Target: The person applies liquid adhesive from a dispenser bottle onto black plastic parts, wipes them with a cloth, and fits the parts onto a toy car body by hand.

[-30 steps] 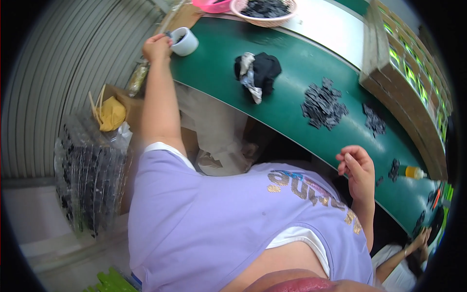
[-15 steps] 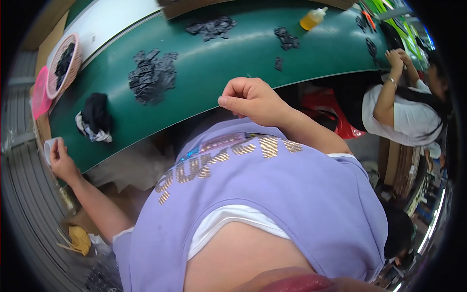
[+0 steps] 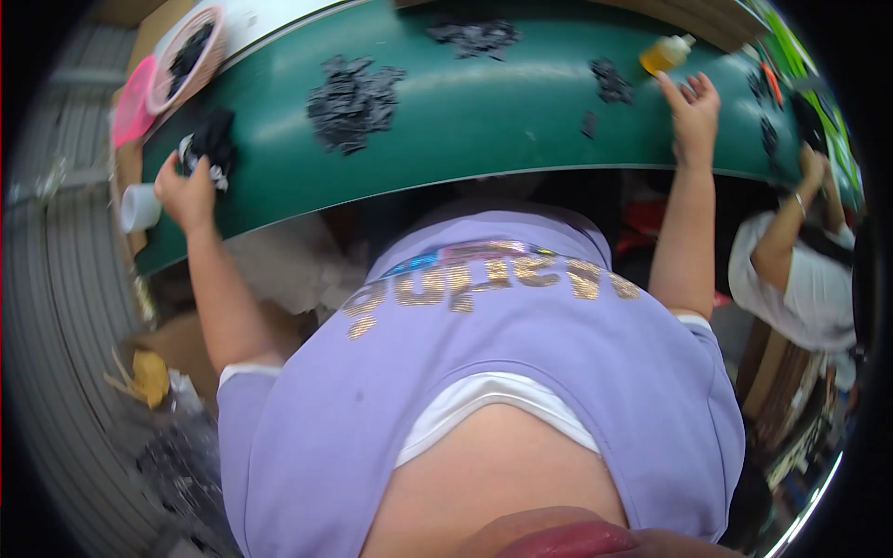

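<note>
My left hand [image 3: 189, 193] is at the left end of the green table, its thumb and fingers apart at the edge of a crumpled black and white cloth [image 3: 218, 139]. Whether the fingertips touch the cloth, I cannot tell. Beside that hand, at the table's edge, is a white cup [image 3: 139, 207]. On the far right, my right hand [image 3: 694, 113] reaches up with fingers parted. Its index fingertip is just below a clear bottle of yellow liquid [image 3: 660, 58] with a pale nozzle, which lies tilted. Nothing shows in either palm.
Piles of small black pieces [image 3: 352, 104] lie across the green table [image 3: 484, 121]. A pink basket [image 3: 209, 63] with black pieces and a pink lid-like item [image 3: 133, 102] stand at the far left. On the right, a co-worker in a white top [image 3: 791, 274] works at the same table.
My left hand has let go of the white cup and moved to the cloth. My right hand has gone from in front of my chest out to the right, up to the yellow bottle.
</note>
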Demonstrator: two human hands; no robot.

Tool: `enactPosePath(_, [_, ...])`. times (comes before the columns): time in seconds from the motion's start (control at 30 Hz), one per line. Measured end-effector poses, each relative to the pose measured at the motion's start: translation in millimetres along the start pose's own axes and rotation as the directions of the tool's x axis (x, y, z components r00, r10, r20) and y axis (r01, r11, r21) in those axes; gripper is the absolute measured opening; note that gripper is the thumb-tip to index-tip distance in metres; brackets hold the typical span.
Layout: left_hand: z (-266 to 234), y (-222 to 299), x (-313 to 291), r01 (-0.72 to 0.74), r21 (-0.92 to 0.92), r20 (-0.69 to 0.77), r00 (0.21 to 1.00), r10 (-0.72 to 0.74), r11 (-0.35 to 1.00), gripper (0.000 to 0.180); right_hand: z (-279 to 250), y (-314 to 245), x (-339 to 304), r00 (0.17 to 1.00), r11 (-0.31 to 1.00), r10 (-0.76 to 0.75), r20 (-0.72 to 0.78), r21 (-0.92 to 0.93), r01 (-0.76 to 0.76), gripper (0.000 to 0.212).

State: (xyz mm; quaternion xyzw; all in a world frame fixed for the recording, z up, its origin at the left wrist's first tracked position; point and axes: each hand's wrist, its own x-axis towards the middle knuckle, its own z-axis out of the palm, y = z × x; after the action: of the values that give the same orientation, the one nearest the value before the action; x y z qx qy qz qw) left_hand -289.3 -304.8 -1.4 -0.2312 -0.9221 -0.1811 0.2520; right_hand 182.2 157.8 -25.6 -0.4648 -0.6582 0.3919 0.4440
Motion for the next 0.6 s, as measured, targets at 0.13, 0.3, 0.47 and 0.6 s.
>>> enactPosePath(0.13, [-16,63,-1,-0.222,-0.135,-0.305,0.936,0.173,0.966,0.035,16,4,23,0.999,0.998,-0.043,0.012,-0.035,0.043,0.08])
enactPosePath(0.3, [-14,159,-30,-0.049,-0.721,0.259,0.906,0.334,0.692,0.017,31,2,33,0.996,1.0,-0.004,0.09,-0.028,0.006,0.047])
enactPosePath(0.47, [13,226,-26,-0.338,-0.541,0.387,0.713,0.585,0.77,0.029,7,3,19,0.995,0.975,0.013,0.095,0.221,-0.034,0.039])
enactPosePath(0.6, [47,248,0,-0.382,-0.434,0.617,0.533,0.578,0.816,0.03,-20,-16,-13,0.997,0.923,0.061,0.049,0.379,-0.075,0.032])
